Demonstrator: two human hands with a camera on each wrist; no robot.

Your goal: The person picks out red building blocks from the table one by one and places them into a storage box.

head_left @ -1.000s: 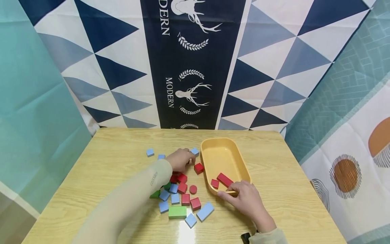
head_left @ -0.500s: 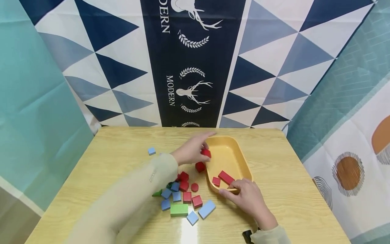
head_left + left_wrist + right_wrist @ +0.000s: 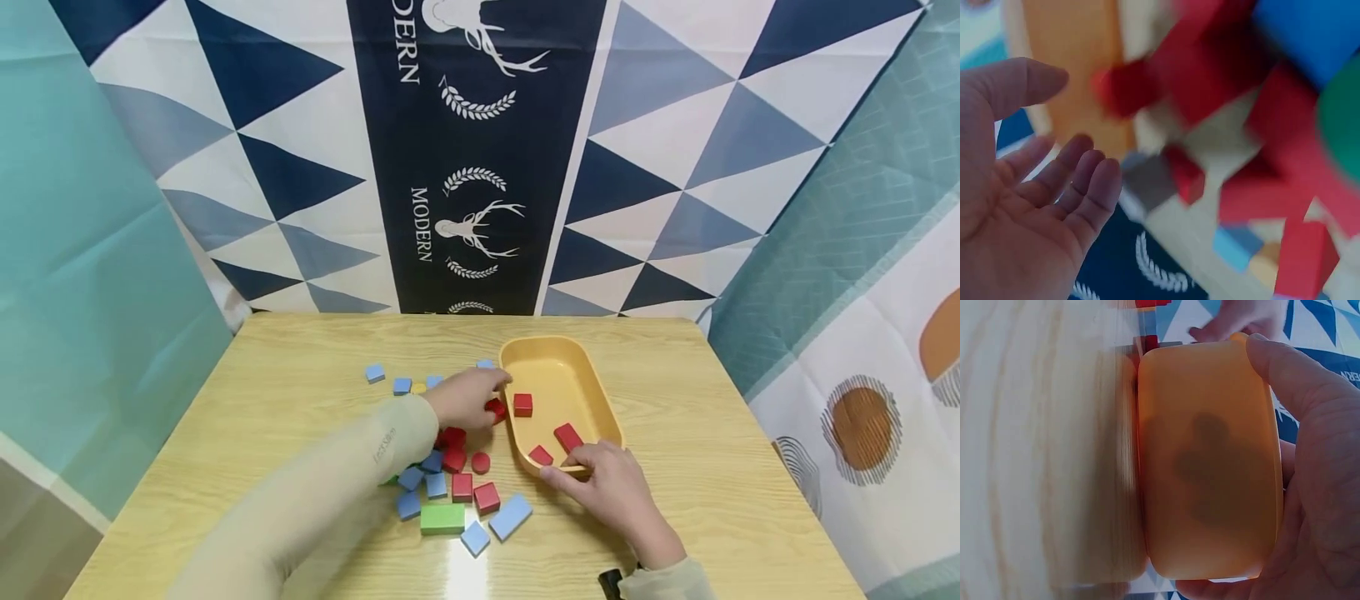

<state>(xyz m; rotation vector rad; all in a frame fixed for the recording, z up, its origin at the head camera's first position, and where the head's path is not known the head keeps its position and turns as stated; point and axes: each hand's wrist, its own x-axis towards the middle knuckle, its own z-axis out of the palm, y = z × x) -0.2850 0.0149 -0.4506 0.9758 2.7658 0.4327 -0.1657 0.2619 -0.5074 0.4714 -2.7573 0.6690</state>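
Observation:
My left hand (image 3: 467, 398) is at the left side of the yellow plastic tray (image 3: 551, 367), over a red cube (image 3: 495, 410) on the table. In the left wrist view the thumb and fingers of this hand (image 3: 1041, 175) stand apart with nothing between them. Inside the tray lie a red block (image 3: 522, 405), a longer red block (image 3: 568, 437) and another red one (image 3: 540, 455) by the near wall. My right hand (image 3: 603, 483) grips the tray's near rim, thumb on one side. The right wrist view shows the tray's end wall (image 3: 1210, 394) beside that thumb.
Left of the tray, red, blue and green blocks form a loose pile on the wooden table (image 3: 720, 467). A green oblong block (image 3: 442, 519) and a blue oblong block (image 3: 511, 517) lie nearest the front. Small blue cubes (image 3: 375, 373) sit farther back. A patterned cloth (image 3: 480, 150) hangs behind.
My left hand carried a red block to the tray's left rim and let it go inside, then drew back down to the left. The right hand keeps its grip; the red blocks inside shifted slightly.

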